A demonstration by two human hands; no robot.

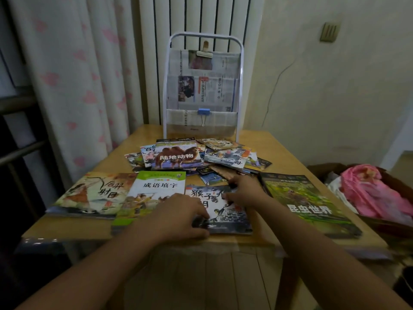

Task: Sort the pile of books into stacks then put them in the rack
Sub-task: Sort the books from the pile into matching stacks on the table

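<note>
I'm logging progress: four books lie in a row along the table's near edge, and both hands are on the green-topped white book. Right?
Not quite. In the head view, left hand and right hand are on the dark blue monkey-cover book, beside the green-topped white book. The row of four is right.

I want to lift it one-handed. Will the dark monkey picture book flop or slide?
The thin dark monkey picture book looks soft-covered, so it probably bends. Its glossy cover may slide on the wooden table. It likely feels light.
</note>
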